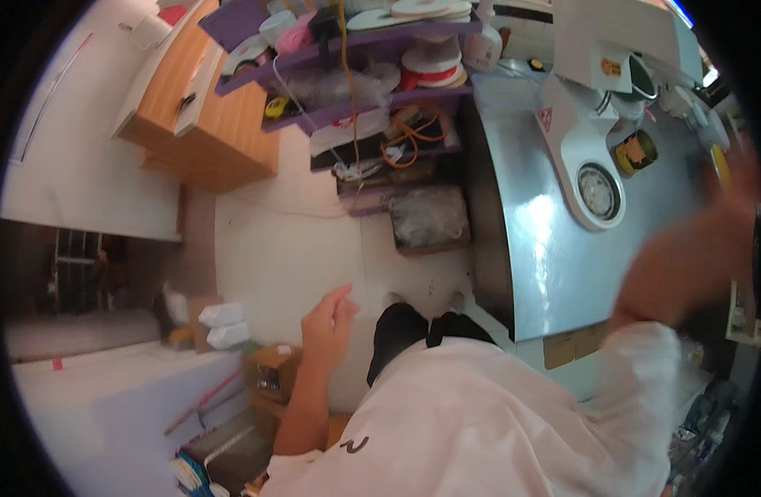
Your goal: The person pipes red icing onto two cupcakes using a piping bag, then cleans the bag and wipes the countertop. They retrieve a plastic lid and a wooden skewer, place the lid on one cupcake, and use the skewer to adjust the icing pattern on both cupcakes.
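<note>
Silvery metal tops the counter (533, 286), and the right hand (732, 189) reaches out at its right side, so blurred that whether its fingers are apart or clamped on anything cannot be told. A yellow curved thing (720, 164) shows right by those fingers; contact is unclear. Reaching well here probably calls for a slow, steady arm, with the forearm kept clear of the open container (637, 153) left of the fingers. That container is cylindrical, yellow and dark; farther left, a smooth white machine (569, 157) carries a mottled disc (598, 192) ringed in black. The left hand (326, 327) hangs over pale floor (306, 261), its fingers loosely curled, slightly apart, with nothing visible in them.
</note>
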Available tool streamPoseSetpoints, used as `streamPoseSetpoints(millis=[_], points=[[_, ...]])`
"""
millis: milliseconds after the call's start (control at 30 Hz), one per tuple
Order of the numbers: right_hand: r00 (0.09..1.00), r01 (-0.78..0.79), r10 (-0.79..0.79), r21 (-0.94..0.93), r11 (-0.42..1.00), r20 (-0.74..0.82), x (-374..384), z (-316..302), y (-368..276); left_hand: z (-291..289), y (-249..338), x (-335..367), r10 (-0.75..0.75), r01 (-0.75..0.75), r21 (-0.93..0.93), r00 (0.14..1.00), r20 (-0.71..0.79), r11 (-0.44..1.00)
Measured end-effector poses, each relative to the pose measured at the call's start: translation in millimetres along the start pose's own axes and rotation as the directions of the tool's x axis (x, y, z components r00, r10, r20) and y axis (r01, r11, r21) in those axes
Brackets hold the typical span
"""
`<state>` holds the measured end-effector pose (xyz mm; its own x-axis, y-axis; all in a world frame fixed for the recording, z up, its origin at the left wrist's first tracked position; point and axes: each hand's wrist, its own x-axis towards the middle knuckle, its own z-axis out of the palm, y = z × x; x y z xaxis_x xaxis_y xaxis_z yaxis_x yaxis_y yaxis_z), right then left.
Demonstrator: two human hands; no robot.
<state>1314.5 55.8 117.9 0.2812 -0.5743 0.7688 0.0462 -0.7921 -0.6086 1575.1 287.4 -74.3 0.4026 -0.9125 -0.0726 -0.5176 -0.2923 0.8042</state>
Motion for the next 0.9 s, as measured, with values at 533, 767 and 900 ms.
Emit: streamPoseSetpoints(millis=[533,767,900], points=[[0.78,-0.076,0.582,-0.887,0.456,0.232,-13,223,424,1,-70,212,0.16,-0.063,-0.213,0.866,0.474,0.975],[0.453,-0.881,0.857,-0.023,0.473,0.245,-52,220,255,27,-71,275,0.201,0.249,-0.757,0.871,0.448,0.604],[0.292,-0.954,0.816,0.089,0.287,0.498,-90,250,203,34,-34,294,0.287,0.423,-0.865,0.822,0.492,0.272]])
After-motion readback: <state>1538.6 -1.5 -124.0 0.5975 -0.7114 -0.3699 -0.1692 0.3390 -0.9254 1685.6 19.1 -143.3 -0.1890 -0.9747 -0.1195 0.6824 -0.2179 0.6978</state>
